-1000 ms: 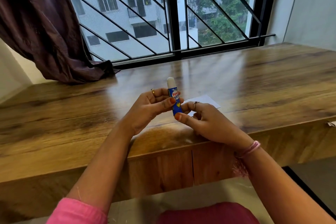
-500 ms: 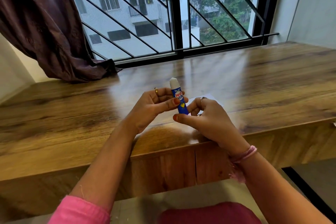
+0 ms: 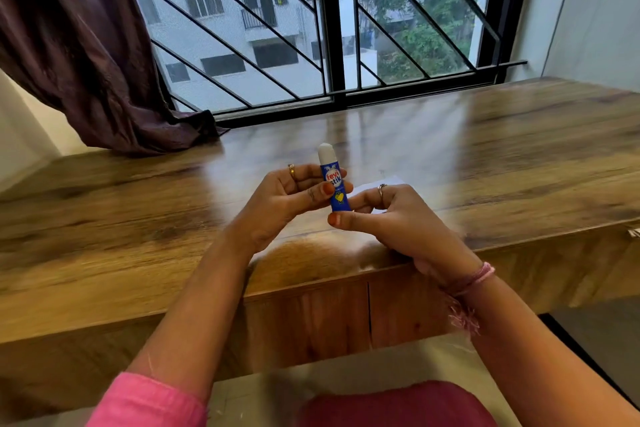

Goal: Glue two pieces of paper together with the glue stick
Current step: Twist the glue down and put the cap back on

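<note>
- I sit at a glossy wooden tabletop (image 3: pixel 519 156) that runs under a barred window (image 3: pixel 329 28); a dark maroon curtain (image 3: pixel 79 52) hangs at the far left corner, its hem resting on the wood.
- Outside I see a pale apartment block and green trees.
- My left hand (image 3: pixel 277 201) holds the glue stick (image 3: pixel 334 184) upright above the near edge of the tabletop, thumb pressed across its blue label, fingers curled behind it.
- The stick has a white cap on top and a blue body with a yellow heart.
- My right hand (image 3: pixel 391 218) pinches the stick's bottom end between thumb and forefinger.
- A white paper (image 3: pixel 377 184) lies flat behind my right hand, mostly hidden.
</note>
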`<state>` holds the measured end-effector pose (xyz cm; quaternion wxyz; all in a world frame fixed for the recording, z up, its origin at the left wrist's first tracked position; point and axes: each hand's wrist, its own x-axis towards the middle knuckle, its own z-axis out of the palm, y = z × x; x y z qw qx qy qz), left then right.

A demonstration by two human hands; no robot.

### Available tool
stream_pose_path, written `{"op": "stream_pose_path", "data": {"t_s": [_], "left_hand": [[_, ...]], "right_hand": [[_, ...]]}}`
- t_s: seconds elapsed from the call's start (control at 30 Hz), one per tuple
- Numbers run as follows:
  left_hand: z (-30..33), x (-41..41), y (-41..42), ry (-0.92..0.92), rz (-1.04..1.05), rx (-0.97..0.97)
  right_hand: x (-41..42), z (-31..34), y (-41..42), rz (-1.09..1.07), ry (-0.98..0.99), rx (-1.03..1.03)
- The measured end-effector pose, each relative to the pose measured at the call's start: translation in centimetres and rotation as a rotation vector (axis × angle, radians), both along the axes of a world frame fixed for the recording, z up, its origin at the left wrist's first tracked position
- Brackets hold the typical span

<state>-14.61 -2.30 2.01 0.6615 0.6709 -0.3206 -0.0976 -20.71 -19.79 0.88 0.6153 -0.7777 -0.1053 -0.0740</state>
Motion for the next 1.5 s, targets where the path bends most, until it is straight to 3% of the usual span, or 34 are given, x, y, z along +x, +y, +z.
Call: {"op": "stream_pose_path", "data": {"t_s": [0.17,0.27,0.43,0.7,1.0,1.27,1.5], "left_hand": [[-0.02,0.12,-0.09,-0.007,-0.003,-0.002],[0.06,0.12,-0.03,0.016,-0.012,-0.031],[0.03,-0.02,0.0,-0.009,-0.005,0.015],[0.09,-0.07,-0.2,-0.024,-0.002,0.023],[0.07,-0.13,-0.09,-0.013,0.014,0.034],[0.07,0.01,-0.2,-0.006,0.002,0.018],[0.03,-0.01,-0.02,-0.002,0.016,0.046]], "right_hand": [[0.36,-0.76,0.33,-0.152,-0.054,-0.067],[0.17,-0.5,0.27,-0.092,-0.067,-0.145],[-0.11,-0.12,-0.24,0.03,-0.008,-0.105],[0.47,-0.64,0.28,-0.151,-0.056,-0.095],[-0.01,-0.02,-0.15,-0.012,0.014,-0.073],[0.4,-0.56,0.38,-0.172,-0.06,-0.119],[0.13,-0.1,-0.07,-0.006,-0.013,-0.093]]}}
